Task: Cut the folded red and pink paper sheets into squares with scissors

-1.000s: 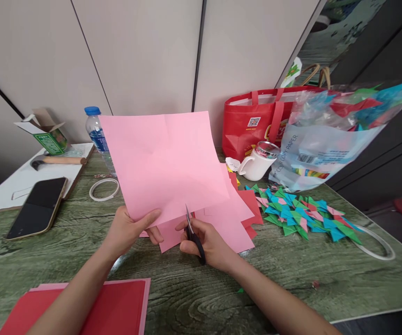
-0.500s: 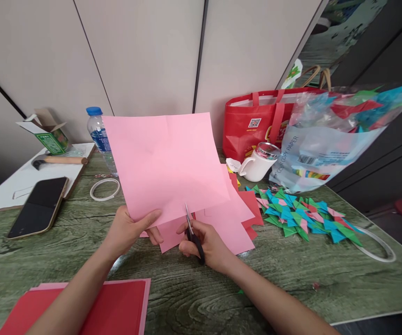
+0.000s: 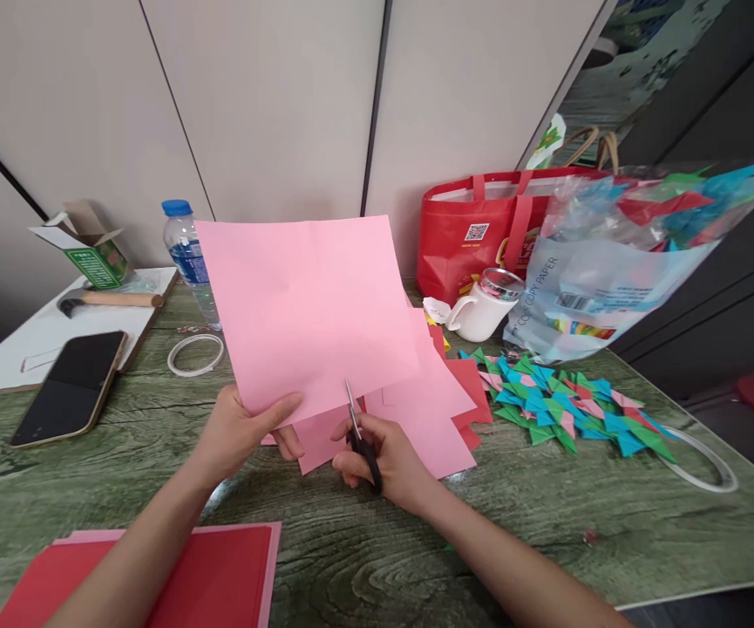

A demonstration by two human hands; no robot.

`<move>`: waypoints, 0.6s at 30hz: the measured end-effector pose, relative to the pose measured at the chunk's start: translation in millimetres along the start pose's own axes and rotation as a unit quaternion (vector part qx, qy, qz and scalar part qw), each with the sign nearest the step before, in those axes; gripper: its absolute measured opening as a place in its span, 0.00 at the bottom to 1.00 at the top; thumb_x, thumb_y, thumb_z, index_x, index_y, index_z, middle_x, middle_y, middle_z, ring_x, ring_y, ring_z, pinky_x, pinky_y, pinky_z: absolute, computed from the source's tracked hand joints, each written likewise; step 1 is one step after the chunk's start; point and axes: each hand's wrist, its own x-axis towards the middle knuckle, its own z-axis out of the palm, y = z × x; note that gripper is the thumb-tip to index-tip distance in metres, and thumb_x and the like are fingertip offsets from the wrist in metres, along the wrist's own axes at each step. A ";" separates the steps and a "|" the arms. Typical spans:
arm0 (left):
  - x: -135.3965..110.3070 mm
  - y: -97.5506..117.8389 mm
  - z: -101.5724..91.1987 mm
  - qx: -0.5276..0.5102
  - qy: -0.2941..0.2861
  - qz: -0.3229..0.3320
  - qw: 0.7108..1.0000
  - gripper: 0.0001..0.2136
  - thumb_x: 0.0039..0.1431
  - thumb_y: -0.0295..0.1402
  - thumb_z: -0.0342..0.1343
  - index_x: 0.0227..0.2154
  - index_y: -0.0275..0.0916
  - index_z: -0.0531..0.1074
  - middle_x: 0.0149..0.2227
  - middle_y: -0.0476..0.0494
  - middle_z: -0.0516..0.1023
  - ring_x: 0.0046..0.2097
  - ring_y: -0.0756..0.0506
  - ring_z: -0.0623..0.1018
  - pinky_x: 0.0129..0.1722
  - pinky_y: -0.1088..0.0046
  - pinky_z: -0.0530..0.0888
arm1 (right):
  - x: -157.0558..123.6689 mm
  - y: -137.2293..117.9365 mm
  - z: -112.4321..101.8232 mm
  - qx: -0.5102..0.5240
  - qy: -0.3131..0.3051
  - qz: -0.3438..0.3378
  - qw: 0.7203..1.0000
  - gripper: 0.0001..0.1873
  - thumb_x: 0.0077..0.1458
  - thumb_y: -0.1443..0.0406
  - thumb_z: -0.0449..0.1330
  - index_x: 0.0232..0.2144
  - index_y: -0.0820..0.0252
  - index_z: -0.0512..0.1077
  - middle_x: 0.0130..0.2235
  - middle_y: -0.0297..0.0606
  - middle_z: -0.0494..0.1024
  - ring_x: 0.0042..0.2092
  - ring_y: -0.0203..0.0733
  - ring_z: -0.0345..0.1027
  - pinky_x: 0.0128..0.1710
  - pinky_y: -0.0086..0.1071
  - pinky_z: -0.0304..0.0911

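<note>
And the big pink sheet [image 3: 304, 305] has shifted, its right edge drawn in a touch to the left and its top edge dipped slightly since the last frame, while the items around the table [image 3: 324, 558] lie where they were. The left hand [image 3: 251, 427] has it pinched at the lower left corner, thumb across the front, and the sheet is up in the air, tilted, with its far side raised. Over to the right hand [image 3: 383, 453], closed around the black handles of the scissors [image 3: 369, 458]: 1 blade shows across the front of the sheet at its lower edge, pointing away from the person; the other blade is hard to make out.

Just below, loose pink papers [image 3: 432, 432] overlap some red paper [image 3: 478, 388]. To the right, a spread of small folded pieces [image 3: 563, 401] in green, blue, pink and red, and behind them 1 white mug [image 3: 478, 312], 1 red bag [image 3: 442, 244] and 1 plastic bag [image 3: 602, 288]. Out left, a phone [image 3: 69, 384], a hammer [image 3: 118, 299] and a blue-capped bottle [image 3: 186, 257]. Down near the left forearm sits a red and pink paper stack [image 3: 226, 576].
</note>
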 end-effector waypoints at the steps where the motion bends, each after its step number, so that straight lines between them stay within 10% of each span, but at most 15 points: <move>1: -0.3 0.5 0.1 -0.001 -0.001 0.001 1.000 0.15 0.52 0.34 0.55 0.13 0.35 0.74 0.13 0.46 0.76 0.15 0.48 0.73 0.16 0.74 0.72 | -0.2 -1.2 -0.3 -0.002 0.001 -0.001 1.000 0.18 0.43 0.57 0.63 0.32 0.61 0.64 0.19 0.26 0.64 0.20 0.31 0.58 0.20 0.26 0.52; 18: -5.4 7.3 4.4 -0.006 -0.034 -0.002 0.999 0.15 0.52 0.33 0.55 0.13 0.36 0.75 0.13 0.47 0.76 0.14 0.48 0.73 0.16 0.75 0.73 | -1.4 -10.6 -0.1 -0.001 0.020 -0.032 0.999 0.19 0.41 0.59 0.65 0.35 0.63 0.66 0.24 0.29 0.65 0.25 0.32 0.57 0.25 0.27 0.53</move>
